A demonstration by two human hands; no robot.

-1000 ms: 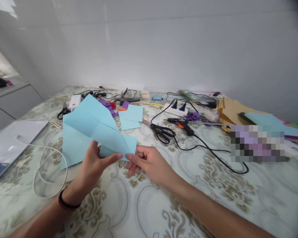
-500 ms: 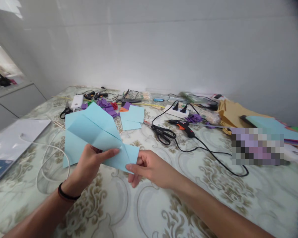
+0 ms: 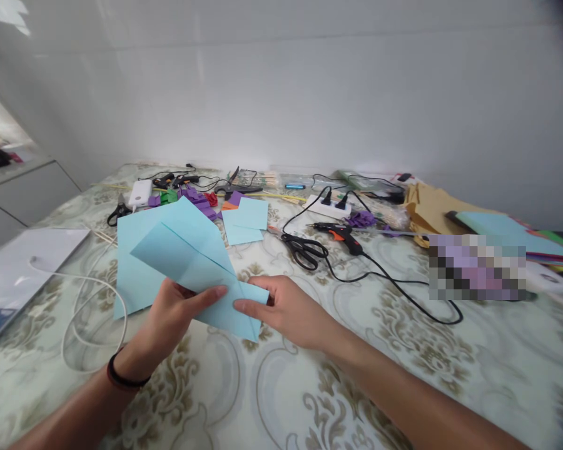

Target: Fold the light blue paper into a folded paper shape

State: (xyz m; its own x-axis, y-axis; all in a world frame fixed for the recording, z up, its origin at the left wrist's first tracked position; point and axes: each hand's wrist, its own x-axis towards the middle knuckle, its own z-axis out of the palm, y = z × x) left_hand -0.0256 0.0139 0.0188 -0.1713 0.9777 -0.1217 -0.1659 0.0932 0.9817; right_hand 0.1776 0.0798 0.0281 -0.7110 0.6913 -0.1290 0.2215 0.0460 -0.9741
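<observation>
Between my hands is a light blue sheet of paper (image 3: 187, 262), creased and partly folded, tilted above the table. My left hand (image 3: 181, 309) pinches its lower middle, thumb on top and the other fingers hidden beneath. At the sheet's right end, my right hand (image 3: 286, 309) grips a corner between thumb and fingers. Another light blue sheet (image 3: 134, 275) shows behind it on the left. Beyond the folded paper lie small light blue squares (image 3: 253, 214) on the patterned tablecloth (image 3: 244, 387).
Black-handled scissors (image 3: 304, 250) and a glue gun (image 3: 338, 235) with a trailing cord lie to the right. Behind them is a white power strip (image 3: 328, 207). A white cable (image 3: 91, 281) loops at left, near a plastic-wrapped pack (image 3: 32, 262). Purple paper pieces (image 3: 194, 200) lie at the back.
My right hand has shifted its hold up to the sheet's upper right corner, and a lower corner now points down free of it. The left hand keeps its pinch.
</observation>
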